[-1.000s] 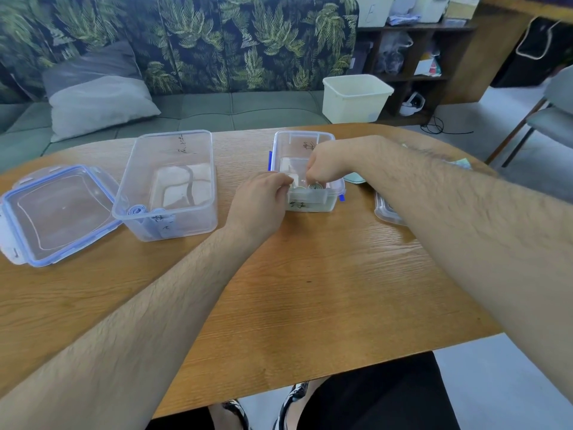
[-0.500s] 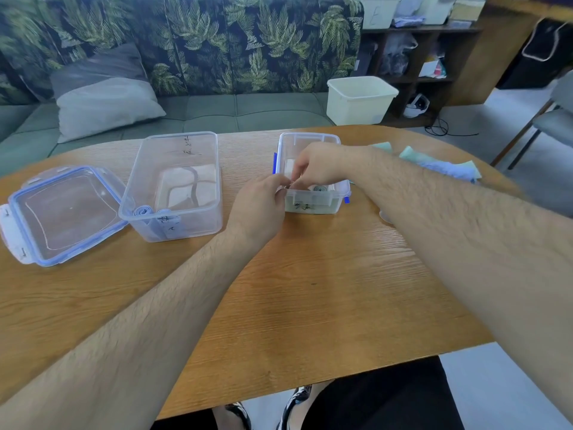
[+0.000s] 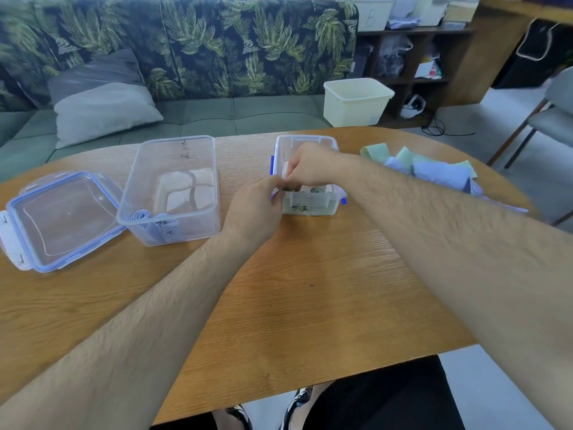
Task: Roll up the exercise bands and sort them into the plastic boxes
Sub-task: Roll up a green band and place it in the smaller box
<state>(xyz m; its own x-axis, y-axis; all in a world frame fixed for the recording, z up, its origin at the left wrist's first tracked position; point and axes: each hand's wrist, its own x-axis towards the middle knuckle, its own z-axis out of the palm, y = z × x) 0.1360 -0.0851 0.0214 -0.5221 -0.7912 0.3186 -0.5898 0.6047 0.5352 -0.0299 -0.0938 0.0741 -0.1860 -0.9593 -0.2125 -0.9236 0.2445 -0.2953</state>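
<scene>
Sorting looks barely begun: a green roll [image 3: 317, 190] lies in the small box [image 3: 322, 209] at centre frame and a blue roll [image 3: 141, 216] in the large box [image 3: 198, 225] to its left. The left grip [image 3: 257, 206] and right grip [image 3: 310, 164] both pinch a half-hidden dark band [image 3: 286, 189] at the small box's rim. Loose bands [image 3: 434, 172] wait at right.

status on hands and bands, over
Left hand, right hand meet at small box rim, grip unclear. Green roll inside. Loose bands wait right. Nothing blocking.
</scene>
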